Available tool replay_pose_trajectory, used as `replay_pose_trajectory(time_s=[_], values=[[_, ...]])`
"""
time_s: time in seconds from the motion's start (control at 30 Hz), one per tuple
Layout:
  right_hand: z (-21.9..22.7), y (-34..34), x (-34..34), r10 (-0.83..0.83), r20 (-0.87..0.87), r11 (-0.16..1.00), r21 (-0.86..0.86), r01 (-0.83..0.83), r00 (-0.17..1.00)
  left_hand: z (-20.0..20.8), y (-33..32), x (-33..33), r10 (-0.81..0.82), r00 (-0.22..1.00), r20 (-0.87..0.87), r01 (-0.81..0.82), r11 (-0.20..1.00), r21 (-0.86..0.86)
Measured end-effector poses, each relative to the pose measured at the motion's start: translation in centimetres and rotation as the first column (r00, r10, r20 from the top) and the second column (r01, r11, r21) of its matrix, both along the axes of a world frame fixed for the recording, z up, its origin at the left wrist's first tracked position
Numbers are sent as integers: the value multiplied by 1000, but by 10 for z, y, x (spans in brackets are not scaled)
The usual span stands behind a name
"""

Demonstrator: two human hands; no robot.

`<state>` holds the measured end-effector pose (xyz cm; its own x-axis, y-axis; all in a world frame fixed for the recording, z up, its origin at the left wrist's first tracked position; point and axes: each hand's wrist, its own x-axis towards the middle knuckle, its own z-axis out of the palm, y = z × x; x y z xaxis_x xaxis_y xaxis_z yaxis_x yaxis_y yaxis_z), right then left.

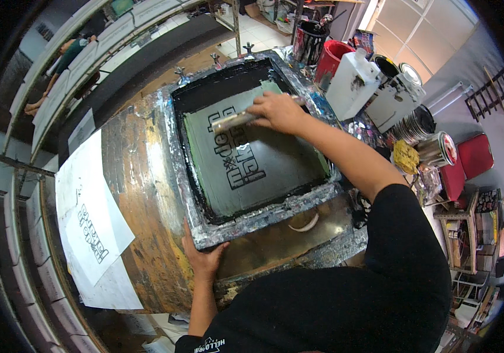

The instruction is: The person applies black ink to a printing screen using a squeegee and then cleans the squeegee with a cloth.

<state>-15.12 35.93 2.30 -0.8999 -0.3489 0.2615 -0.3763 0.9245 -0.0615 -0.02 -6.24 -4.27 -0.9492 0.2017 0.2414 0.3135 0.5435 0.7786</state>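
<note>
**One hand on the frame, one on the blade**

From where I stand, the screen frame (275, 210) lies over the stained wooden worktop (146, 170), its far edge by a row of wing-nut clamps (215, 59). The hands are apart: the left hand (203, 260) is clasped about the near left corner, the right hand (281, 113) closed over the squeegee (232, 122), whose edge crosses the dark lettering on the mesh (287, 162).

I'd reckon the frame is stiff and fairly weighty, best held by its rim or that near corner. The mesh looks taut and easily hurt, so fingers should keep off it. The squeegee seems light and rigid; its smeared bar could be slippery, and a grip along the back, near the middle, should steady it.

Printed sheets (114, 229) overlap at the left. Beyond the frame's right side crowd a red bucket (329, 62), a white jug (355, 82) and a yellow sponge (406, 154); that side leaves the right elbow least room.
</note>
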Motion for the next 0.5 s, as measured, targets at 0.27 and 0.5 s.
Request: replay_pose_trajectory(time_s=[0.27,0.5], values=[[-2,44,-129,41,-18,999,-22,-41,999,-3,0,0,4,1000,-14,-3,1000,16],[22,50,-152,150,99,988,-48,-146,984,3,2,1,-1,1000,-19,1,1000,6]])
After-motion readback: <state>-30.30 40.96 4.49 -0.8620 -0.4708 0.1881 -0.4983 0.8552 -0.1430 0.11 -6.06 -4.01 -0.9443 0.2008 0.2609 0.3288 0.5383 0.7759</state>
